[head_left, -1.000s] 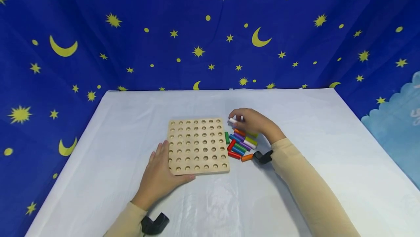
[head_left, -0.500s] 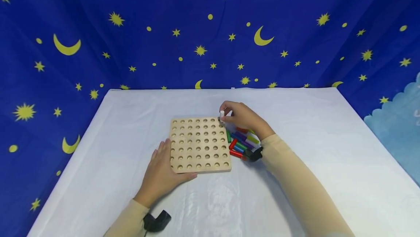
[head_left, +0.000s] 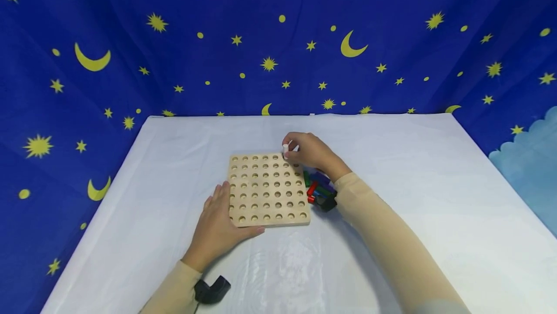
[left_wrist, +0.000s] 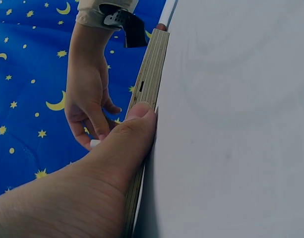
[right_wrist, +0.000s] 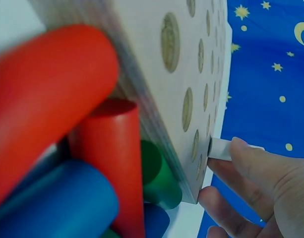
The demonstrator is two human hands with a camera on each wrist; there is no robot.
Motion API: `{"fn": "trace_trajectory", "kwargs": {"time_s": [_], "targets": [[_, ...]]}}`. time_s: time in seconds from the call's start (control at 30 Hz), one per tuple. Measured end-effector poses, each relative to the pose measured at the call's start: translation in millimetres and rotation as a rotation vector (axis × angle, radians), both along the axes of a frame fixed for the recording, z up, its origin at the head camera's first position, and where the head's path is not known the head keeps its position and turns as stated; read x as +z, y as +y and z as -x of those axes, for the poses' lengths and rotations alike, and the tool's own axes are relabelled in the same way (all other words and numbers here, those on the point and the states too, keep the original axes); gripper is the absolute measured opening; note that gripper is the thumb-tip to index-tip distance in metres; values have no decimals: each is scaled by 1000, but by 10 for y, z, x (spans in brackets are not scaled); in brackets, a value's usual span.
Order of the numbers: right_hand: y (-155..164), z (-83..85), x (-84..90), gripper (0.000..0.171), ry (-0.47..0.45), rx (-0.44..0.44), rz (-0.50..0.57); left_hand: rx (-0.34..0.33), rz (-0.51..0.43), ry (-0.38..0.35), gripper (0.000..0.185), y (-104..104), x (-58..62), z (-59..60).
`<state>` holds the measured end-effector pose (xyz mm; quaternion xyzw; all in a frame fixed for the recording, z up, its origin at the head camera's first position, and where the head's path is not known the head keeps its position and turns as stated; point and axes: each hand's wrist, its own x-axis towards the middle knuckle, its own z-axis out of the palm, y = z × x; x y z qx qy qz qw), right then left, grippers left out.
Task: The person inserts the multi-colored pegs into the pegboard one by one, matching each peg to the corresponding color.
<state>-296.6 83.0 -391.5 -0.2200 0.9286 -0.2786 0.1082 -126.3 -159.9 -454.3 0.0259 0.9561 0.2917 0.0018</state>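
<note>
Head view: we logged one wooden pegboard, left hand flat at its near-left edge; right hand, come leftward off the loose pegs, pinched one white peg upright over a far-right hole, so seating seemed begun. Left wrist: thumb pressed the board's edge. Right wrist: two red, one blue, one green countable.
</note>
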Motion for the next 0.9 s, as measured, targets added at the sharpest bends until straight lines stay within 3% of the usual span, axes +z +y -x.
{"fn": "trace_trajectory", "kwargs": {"time_s": [0.47, 0.73, 0.9], "targets": [[-51, 8, -37, 12, 45, 3, -55, -3, 8, -6, 145, 13, 4, 0], [65, -24, 14, 37, 21, -2, -32, -6, 8, -14, 144, 23, 21, 1], [271, -65, 90, 37, 36, 27, 10, -7, 8, -9, 145, 16, 32, -3]]}}
